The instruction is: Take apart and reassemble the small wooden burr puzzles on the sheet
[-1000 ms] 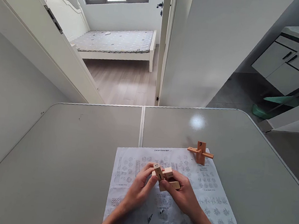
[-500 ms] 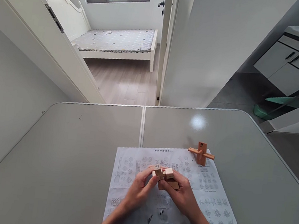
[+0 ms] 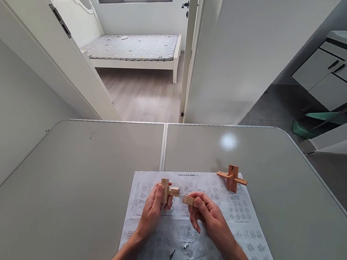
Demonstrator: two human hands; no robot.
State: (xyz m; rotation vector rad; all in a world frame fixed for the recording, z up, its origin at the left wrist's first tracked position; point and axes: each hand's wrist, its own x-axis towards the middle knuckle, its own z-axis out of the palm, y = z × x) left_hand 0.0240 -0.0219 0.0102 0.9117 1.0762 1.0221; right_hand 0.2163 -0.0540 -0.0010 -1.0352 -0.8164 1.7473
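My left hand (image 3: 153, 201) is closed round joined wooden puzzle pieces (image 3: 165, 189): one stands upright and another juts out to the right. Between the thumb and fingers of my right hand (image 3: 209, 214) is a single light wooden puzzle piece (image 3: 188, 200), apart from the others by a small gap. Both hands are over a printed paper sheet (image 3: 210, 240) covered with small diagrams. At the sheet's far right corner stands an assembled reddish wooden puzzle (image 3: 232, 179), a marked upright block crossed by thinner sticks.
The sheet lies on a grey table (image 3: 91, 179) with a seam (image 3: 164, 145) across its far half. Two small dark scraps (image 3: 172, 254) rest on the paper. Beyond the table are a doorway, a bed (image 3: 133, 47) and a white cabinet (image 3: 335, 74).
My hands have moved apart. The piece in my right hand has come away from the wooden pieces in my left, which has shifted left and turned them upright.
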